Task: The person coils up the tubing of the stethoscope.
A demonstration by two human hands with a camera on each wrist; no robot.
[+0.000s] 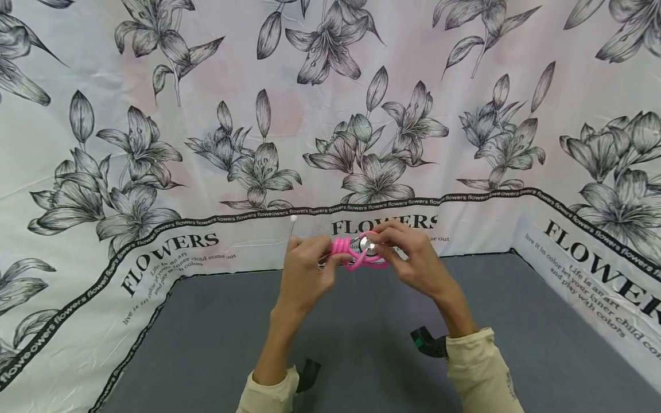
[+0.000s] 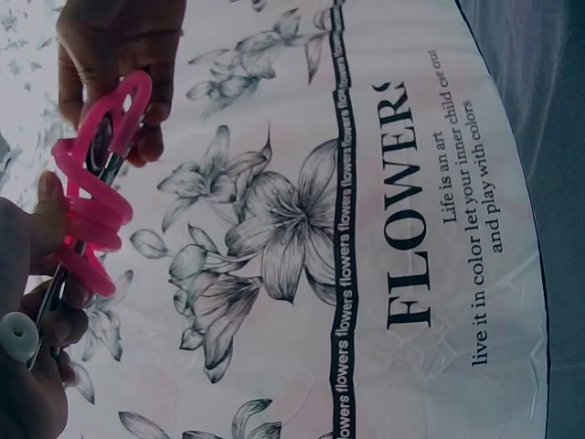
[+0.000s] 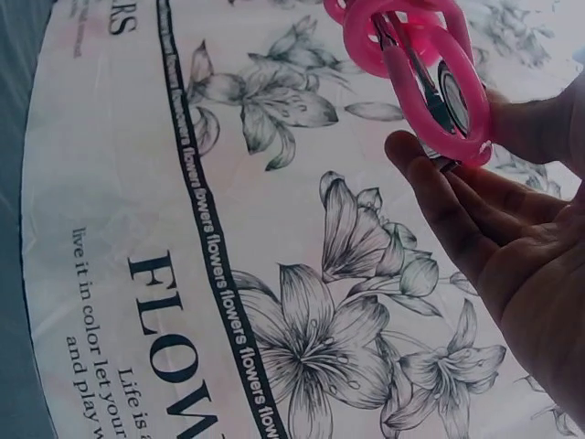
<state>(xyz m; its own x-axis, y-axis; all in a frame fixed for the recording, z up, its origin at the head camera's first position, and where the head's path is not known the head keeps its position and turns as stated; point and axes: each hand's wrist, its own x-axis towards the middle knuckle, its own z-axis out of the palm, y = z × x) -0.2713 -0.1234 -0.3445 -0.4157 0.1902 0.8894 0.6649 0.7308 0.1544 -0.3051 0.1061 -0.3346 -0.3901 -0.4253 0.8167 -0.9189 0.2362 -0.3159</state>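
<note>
Both hands hold a bright pink cord (image 1: 341, 246), coiled in several turns around a thin metal rod (image 2: 111, 171) and looped at one end. My left hand (image 1: 306, 269) grips the coiled end between thumb and fingers. A white round tip (image 2: 18, 337) on a thin stem sticks out beyond that hand. At the looped end, my right hand (image 1: 413, 255) pinches the loop, with the thumb on one side and fingers on the other. Inside the pink loop (image 3: 416, 101) sits a shiny round metal disc (image 1: 367, 245). The piece is held up in front of me, above the table.
Below the hands spreads a dark grey tabletop (image 1: 217, 338). A white cloth (image 1: 289, 172) printed with black lilies and lettering hangs behind it and along the sides. Dark straps (image 1: 428, 342) show at both wrists, by the cream sleeves (image 1: 480, 373).
</note>
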